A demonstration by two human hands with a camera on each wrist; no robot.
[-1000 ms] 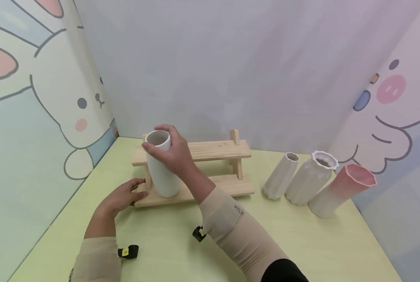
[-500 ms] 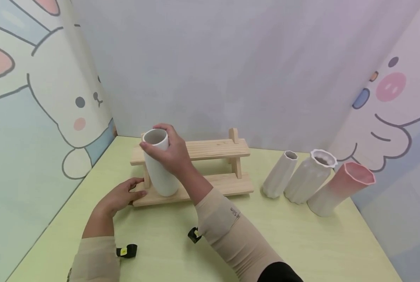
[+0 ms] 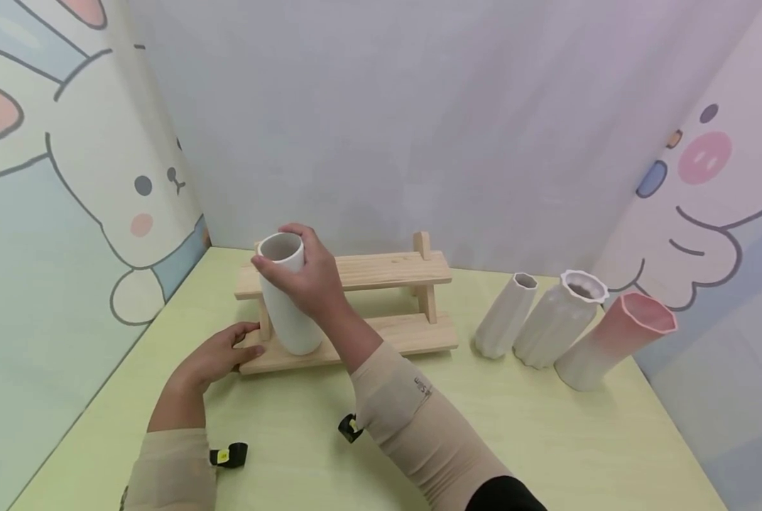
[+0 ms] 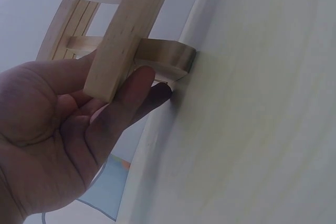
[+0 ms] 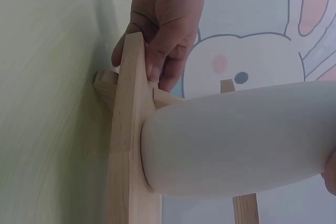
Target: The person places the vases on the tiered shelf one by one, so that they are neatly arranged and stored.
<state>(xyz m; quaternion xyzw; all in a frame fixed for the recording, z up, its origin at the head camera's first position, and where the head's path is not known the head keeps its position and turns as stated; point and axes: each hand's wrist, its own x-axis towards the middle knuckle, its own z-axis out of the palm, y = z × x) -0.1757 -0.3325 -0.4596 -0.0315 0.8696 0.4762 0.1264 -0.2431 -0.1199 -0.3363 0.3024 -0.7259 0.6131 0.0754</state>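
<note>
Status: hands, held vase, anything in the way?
Right hand grips white vase near rim. Left hand holds lower shelf, left end. Vase base on lower shelf; upper shelf behind, no obstruction seen.

This looks like a small screened-in booth, in what building cannot be told: a pale, plain backdrop [image 3: 406,128] rises behind the wooden stand [image 3: 393,268], a rabbit-printed wall [image 3: 29,284] to its left, another cartoon-printed wall [image 3: 745,312] to its right, a yellow-green counter [image 3: 579,443] beneath.
</note>
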